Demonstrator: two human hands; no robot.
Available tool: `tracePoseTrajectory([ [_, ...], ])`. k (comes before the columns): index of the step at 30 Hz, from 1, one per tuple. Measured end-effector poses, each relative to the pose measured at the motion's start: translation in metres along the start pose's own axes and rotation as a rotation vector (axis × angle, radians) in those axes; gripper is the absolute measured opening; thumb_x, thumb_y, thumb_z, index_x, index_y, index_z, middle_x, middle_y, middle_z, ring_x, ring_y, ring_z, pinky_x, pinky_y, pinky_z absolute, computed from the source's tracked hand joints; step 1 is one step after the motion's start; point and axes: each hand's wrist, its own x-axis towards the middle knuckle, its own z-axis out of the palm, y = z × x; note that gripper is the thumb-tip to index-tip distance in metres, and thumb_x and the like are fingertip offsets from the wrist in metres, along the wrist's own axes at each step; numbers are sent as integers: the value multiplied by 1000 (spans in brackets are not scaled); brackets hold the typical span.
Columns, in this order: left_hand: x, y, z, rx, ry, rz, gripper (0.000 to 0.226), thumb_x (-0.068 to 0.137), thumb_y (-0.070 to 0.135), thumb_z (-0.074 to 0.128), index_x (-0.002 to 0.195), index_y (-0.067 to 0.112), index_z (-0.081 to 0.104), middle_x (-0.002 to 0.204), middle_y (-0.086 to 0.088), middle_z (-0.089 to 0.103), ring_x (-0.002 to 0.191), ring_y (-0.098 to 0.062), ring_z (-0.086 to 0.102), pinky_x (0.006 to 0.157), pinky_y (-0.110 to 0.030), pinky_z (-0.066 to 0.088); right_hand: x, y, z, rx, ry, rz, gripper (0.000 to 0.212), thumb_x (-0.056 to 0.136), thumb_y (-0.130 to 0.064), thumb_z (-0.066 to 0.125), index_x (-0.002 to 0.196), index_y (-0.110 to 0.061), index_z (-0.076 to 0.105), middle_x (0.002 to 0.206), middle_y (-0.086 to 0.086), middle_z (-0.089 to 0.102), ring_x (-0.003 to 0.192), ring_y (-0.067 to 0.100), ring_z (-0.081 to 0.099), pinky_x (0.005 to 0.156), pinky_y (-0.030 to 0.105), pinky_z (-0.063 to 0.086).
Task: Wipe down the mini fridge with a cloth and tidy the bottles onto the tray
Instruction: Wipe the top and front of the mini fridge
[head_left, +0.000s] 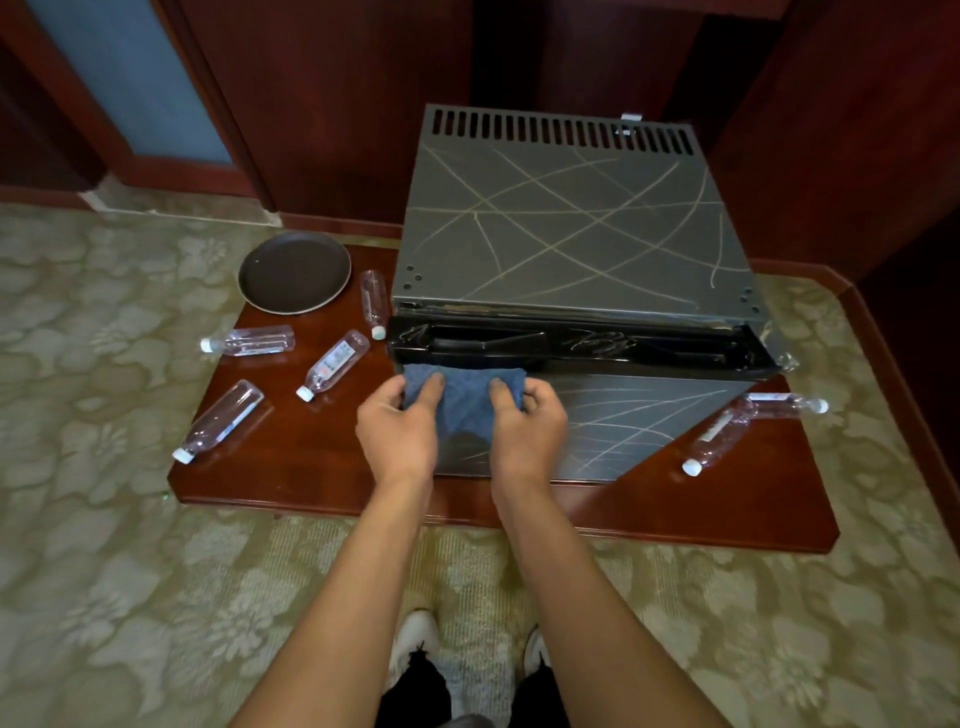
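Gripping a blue terry cloth (462, 402) by its two side edges, the left hand (397, 426) and right hand (524, 428) press it flat on the scratched grey metal mini fridge (571, 228) front, long axis left-right. Clear plastic bottles (332, 366) lie on their sides on the glossy wooden platform (322, 467), most caps seemingly toward the camera. A round dark tray (294, 271) sits left of the fridge.

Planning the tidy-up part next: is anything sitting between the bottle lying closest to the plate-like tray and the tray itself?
Nothing visible does. The bottle lies on its side just right of the round tray, with only bare wooden board between them. The mini fridge is on the bottle's other side. Both hands, left and right, hold the cloth.
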Motion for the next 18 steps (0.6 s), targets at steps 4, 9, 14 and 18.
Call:
tracePoseTrajectory([
  [4,-14,-5,25,-23,45,26,18,84,18,75,68,15,69,73,-5,72,67,-13,63,67,-37,54,16,-1,-28,-86,-10,-69,8,87,-16,70,82,-10,69,75,5,72,75,26,70,73,51,55],
  [9,-43,-9,76,-6,-48,-10,34,84,21,75,73,-7,60,68,-7,55,66,-15,47,62,-35,43,42,-9,-80,-132,112,-87,9,86,-18,70,78,-14,71,73,-1,71,77,24,69,76,50,55],
  [14,-44,-8,76,-33,-64,-57,29,84,21,75,75,-4,64,68,-4,60,66,-14,52,61,-29,43,43,-15,-81,-167,102,-56,15,86,-21,70,71,-23,68,71,-6,70,76,19,69,73,49,56],
  [18,-24,-3,38,-64,30,-64,24,83,20,76,72,1,66,71,-6,63,68,-17,56,65,-35,48,25,-10,-43,-141,15,-25,21,84,-20,71,72,-4,66,78,18,69,81,38,67,69,54,54],
])
